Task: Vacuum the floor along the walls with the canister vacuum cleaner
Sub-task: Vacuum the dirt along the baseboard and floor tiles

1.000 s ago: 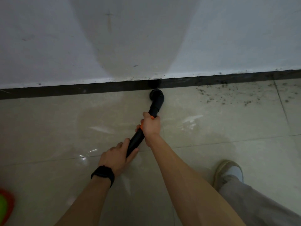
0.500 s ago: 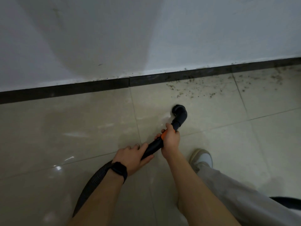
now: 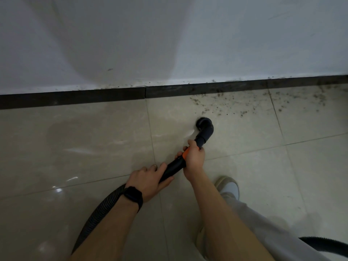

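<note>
Grips black vacuum wand (image 3: 173,167), right hand (image 3: 194,157) fingers clamped behind nozzle (image 3: 204,125), left hand (image 3: 148,180) fingers curled round lower down; rests nozzle on floor (image 3: 244,132) near wall-edge debris (image 3: 216,106).

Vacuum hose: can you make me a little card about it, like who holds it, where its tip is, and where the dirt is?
Tool: black ribbed vacuum hose with a black elbow-shaped nozzle
Holders: left hand grips the hose's smooth end; right hand grips it at the orange collar
Tip: nozzle down at the beige tiled floor, apart from the dark baseboard
Dirt: dark crumbs of dirt along the baseboard, beyond and right of the nozzle
</note>
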### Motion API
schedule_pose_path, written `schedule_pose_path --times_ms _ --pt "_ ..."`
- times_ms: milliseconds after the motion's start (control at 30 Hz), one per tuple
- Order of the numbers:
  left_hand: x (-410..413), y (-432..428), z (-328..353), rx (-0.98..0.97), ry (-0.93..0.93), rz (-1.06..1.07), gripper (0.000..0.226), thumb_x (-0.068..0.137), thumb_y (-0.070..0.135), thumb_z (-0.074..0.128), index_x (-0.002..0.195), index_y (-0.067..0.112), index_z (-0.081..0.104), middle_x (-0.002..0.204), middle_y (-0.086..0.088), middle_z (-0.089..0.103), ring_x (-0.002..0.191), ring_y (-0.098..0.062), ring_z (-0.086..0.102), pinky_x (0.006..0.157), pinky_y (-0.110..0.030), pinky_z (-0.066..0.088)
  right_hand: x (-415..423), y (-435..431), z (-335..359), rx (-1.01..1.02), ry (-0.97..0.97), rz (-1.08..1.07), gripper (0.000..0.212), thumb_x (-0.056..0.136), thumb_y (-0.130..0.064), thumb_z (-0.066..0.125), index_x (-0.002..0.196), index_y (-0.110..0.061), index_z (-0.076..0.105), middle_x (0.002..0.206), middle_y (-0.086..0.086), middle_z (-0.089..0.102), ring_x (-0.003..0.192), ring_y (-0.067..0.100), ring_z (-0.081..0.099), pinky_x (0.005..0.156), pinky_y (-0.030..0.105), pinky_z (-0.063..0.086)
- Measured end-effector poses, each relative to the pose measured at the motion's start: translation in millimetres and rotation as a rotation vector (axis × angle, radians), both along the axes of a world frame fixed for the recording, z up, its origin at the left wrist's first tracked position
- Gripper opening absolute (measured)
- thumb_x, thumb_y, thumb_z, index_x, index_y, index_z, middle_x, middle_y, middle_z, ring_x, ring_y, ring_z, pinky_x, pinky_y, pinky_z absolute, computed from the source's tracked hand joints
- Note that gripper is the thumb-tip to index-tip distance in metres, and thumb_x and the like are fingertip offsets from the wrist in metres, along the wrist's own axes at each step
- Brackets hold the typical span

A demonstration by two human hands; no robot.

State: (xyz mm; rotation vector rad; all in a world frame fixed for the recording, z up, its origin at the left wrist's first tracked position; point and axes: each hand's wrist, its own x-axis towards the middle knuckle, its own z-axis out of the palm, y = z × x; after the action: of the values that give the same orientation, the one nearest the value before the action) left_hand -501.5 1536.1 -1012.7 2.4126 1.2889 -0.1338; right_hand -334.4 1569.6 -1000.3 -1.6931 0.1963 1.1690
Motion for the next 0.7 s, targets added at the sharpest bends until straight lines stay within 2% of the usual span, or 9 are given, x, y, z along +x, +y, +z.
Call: schedule_pose_path --times_ms 300,433,600,700 --pt "9.7 13.5 -6.9 -0.033 -0.014 0.054 0.068 0.082 0.078 0.0 0.12 0.031 0.033 0.098 0.003 0.061 0.077 -0.024 0.062 0.053 -0.03 0.038 7.1 23.8 -5.9 0.018 0.008 0.046 0.011 0.096 -0.01 0.056 0.1 -0.013 0.046 0.07 0.006 0.047 0.041 0.017 0.047 0.045 0.03 0.048" --pt "8.1 18.2 -8.7 -0.039 -0.017 0.089 0.067 0.083 0.078 0.002 0.12 0.031 0.033 0.097 0.003 0.061 0.076 -0.024 0.062 0.053 -0.03 0.038 3.9 33.8 -9.9 0.019 -0.002 0.081 0.012 0.096 -0.011 0.057 0.102 -0.014 0.047 0.072 0.006 0.049 0.042 0.017 0.049 0.046 0.031 0.049" --pt "8.7 28.2 -9.7 -0.044 -0.028 0.114 0.068 0.079 0.08 -0.005 0.115 0.032 0.029 0.094 0.003 0.06 0.074 -0.023 0.061 0.053 -0.029 0.035 3.5 47.9 -10.9 0.014 -0.022 0.111 0.013 0.096 -0.014 0.059 0.104 -0.013 0.049 0.076 0.007 0.051 0.043 0.017 0.051 0.046 0.031 0.05" --pt "12.7 34.2 -11.0 -0.043 -0.036 0.124 0.065 0.081 0.079 -0.001 0.114 0.031 0.03 0.094 0.003 0.061 0.073 -0.024 0.061 0.053 -0.03 0.037 6.5 55.8 -10.6 0.013 -0.031 0.134 0.013 0.096 -0.015 0.059 0.105 -0.013 0.049 0.075 0.006 0.051 0.045 0.017 0.051 0.048 0.032 0.051"
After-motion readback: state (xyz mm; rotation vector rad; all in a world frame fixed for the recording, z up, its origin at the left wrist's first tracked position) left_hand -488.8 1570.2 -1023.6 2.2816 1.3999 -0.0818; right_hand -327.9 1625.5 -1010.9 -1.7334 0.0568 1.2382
